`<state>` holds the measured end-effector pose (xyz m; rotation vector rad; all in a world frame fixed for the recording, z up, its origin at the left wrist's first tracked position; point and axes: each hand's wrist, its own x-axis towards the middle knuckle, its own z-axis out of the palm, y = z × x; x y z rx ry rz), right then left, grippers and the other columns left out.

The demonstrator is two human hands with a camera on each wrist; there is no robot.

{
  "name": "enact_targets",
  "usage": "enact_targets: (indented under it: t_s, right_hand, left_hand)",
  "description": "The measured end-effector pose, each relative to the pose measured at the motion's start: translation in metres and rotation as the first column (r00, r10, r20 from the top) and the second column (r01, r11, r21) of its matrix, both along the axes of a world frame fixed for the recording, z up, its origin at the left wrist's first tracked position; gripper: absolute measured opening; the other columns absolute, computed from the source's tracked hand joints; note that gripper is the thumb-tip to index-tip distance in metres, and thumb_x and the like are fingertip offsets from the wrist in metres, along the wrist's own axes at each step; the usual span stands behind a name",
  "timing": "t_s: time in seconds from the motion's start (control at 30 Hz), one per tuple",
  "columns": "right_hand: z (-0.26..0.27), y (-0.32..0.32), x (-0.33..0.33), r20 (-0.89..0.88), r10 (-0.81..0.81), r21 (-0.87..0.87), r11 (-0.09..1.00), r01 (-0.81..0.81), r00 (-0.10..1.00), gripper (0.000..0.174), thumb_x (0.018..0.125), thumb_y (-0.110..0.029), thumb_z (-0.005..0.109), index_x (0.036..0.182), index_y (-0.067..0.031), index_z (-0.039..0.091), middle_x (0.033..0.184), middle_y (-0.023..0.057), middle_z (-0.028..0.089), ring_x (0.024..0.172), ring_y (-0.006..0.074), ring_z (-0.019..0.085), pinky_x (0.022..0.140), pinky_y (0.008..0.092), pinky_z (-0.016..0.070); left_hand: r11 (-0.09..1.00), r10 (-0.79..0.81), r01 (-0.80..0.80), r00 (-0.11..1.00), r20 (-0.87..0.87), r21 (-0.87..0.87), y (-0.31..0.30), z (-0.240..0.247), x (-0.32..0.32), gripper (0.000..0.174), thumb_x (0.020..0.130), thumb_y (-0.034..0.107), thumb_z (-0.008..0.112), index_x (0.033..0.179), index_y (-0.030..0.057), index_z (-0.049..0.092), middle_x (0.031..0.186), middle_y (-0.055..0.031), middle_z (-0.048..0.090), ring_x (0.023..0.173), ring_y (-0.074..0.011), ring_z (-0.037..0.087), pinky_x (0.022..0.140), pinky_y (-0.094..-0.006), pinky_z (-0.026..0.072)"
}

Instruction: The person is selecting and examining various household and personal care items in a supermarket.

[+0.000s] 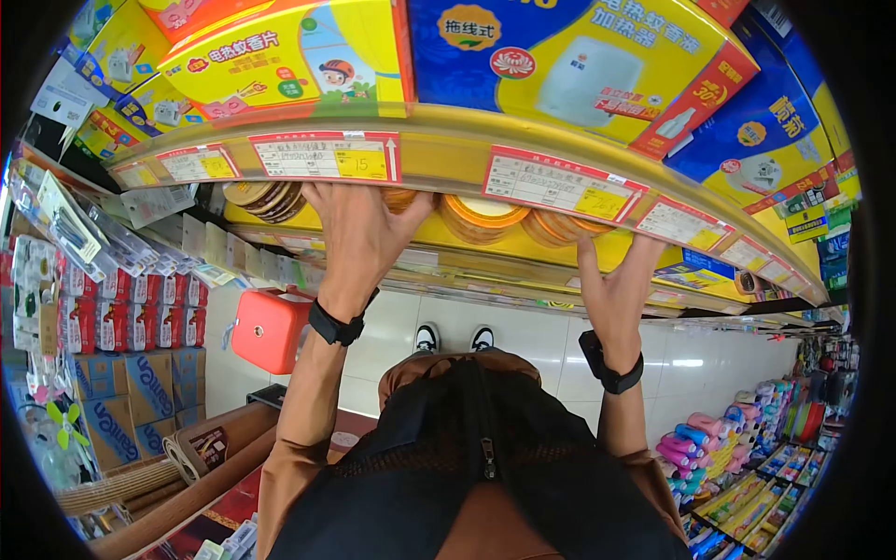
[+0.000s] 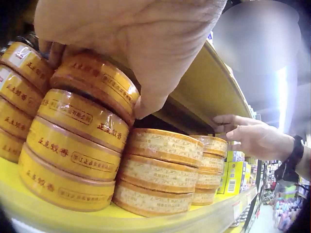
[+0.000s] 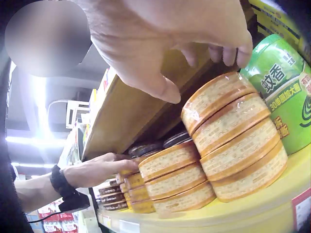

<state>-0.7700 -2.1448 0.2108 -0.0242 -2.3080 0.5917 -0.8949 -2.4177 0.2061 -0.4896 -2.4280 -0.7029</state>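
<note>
On the lower shelf (image 2: 68,216), my left hand (image 1: 357,229) grips the top round pack of mosquito coils (image 2: 99,80) on a yellow stack (image 2: 73,150). Its thumb lies against the pack's right side, and the pack sits tilted over the ones below. My right hand (image 1: 618,280) reaches under the upper shelf's edge, fingers spread over a stack of cream and orange coil packs (image 3: 243,141). In the right wrist view its thumb stands just beside the top pack, with a gap around it. A shorter cream stack (image 2: 158,170) stands between the two hands.
A green tub (image 3: 279,92) stands to the right of the cream stack. Dark-banded round packs (image 1: 266,199) lie at the shelf's left. The price-tagged upper shelf edge (image 1: 443,154) runs above both hands. A red stool (image 1: 266,331) stands on the floor.
</note>
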Motion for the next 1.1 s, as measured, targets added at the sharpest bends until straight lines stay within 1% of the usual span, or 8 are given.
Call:
enact_targets:
  t_s: [0.3,0.6,0.67,0.87,0.97,1.03,1.07,1.1]
  right_hand:
    - [0.000,0.004,-0.015,0.187,-0.031,-0.029,0.999,0.037,0.982,0.067,0.092,-0.032,0.088,0.139,0.0046,0.059,0.137,0.0272,0.063,0.130,0.0459,0.051,0.114,0.0542,0.0380]
    - [-0.007,-0.008,-0.027,0.106,-0.127,0.000,0.992,0.128,0.986,0.071,0.087,-0.032,0.091,0.138,0.0054,0.059,0.132,0.0275,0.064,0.128,0.0481,0.051,0.112,0.0547,0.0397]
    - [-0.009,-0.006,-0.027,0.100,-0.131,0.022,0.991,0.129,0.986,0.074,0.086,-0.032,0.092,0.140,0.0054,0.057,0.133,0.0282,0.062,0.128,0.0476,0.051,0.112,0.0547,0.0394]
    - [-0.013,0.001,-0.015,0.062,-0.081,-0.038,0.996,0.084,0.995,0.090,0.077,-0.030,0.096,0.146,0.0031,0.048,0.142,0.0288,0.052,0.133,0.0453,0.048,0.114,0.0552,0.0382]
    - [-0.015,0.005,0.007,0.045,-0.025,-0.043,0.999,0.027,0.999,0.092,0.073,-0.025,0.095,0.146,0.0005,0.046,0.144,0.0257,0.047,0.136,0.0422,0.046,0.114,0.0524,0.0398]
    - [-0.016,0.004,0.015,0.063,0.023,-0.037,0.999,-0.021,0.998,0.093,0.073,-0.022,0.094,0.148,-0.0010,0.043,0.146,0.0222,0.043,0.138,0.0392,0.045,0.114,0.0493,0.0413]
    - [-0.017,0.002,0.018,0.030,0.095,-0.045,0.995,-0.093,0.995,0.091,0.070,-0.022,0.095,0.143,-0.0040,0.045,0.145,0.0225,0.044,0.139,0.0400,0.045,0.114,0.0503,0.0410]
    - [-0.018,0.000,0.021,-0.002,0.164,-0.050,0.985,-0.164,0.987,0.090,0.066,-0.023,0.097,0.139,-0.0069,0.047,0.145,0.0229,0.045,0.139,0.0408,0.045,0.115,0.0513,0.0407]
  left_hand:
    - [0.998,-0.041,0.037,0.997,-0.070,-0.051,-0.005,-0.011,-0.003,0.055,0.082,0.030,0.088,0.130,0.0092,0.072,0.138,-0.0203,0.065,0.133,-0.0466,0.049,0.114,-0.0616,0.0294]
    - [0.995,-0.034,0.037,0.999,-0.028,0.094,-0.004,-0.015,0.004,0.064,0.085,0.025,0.089,0.139,0.0037,0.062,0.140,-0.0222,0.060,0.131,-0.0443,0.049,0.111,-0.0556,0.0351]
    - [0.988,-0.026,0.050,0.986,-0.162,0.149,-0.002,-0.008,0.010,0.075,0.082,0.026,0.092,0.143,-0.0008,0.057,0.140,-0.0262,0.055,0.127,-0.0488,0.046,0.109,-0.0594,0.0340]
    - [0.956,-0.043,0.083,0.989,-0.145,0.282,0.016,0.003,0.055,0.040,0.085,0.005,0.079,0.123,0.0024,0.068,0.130,-0.0219,0.058,0.120,-0.0418,0.052,0.103,-0.0527,0.0414]
    - [0.920,-0.202,0.202,0.979,-0.035,0.336,0.020,-0.003,0.071,0.036,0.086,0.000,0.077,0.121,0.0021,0.070,0.131,-0.0209,0.060,0.115,-0.0389,0.059,0.098,-0.0465,0.0478]
    - [0.779,-0.449,0.262,0.868,0.214,0.570,0.023,-0.007,0.078,0.044,0.091,0.001,0.077,0.134,0.0032,0.067,0.140,-0.0169,0.062,0.117,-0.0263,0.064,0.098,-0.0383,0.0520]
    - [0.778,-0.450,0.263,0.867,0.215,0.571,0.027,-0.009,0.082,0.044,0.091,0.001,0.077,0.134,0.0032,0.067,0.140,-0.0169,0.062,0.117,-0.0263,0.064,0.098,-0.0383,0.0520]
    - [0.691,-0.552,0.256,0.790,0.265,0.676,0.032,-0.010,0.085,0.050,0.093,0.003,0.078,0.141,0.0021,0.063,0.142,-0.0155,0.062,0.117,-0.0239,0.065,0.098,-0.0378,0.0532]
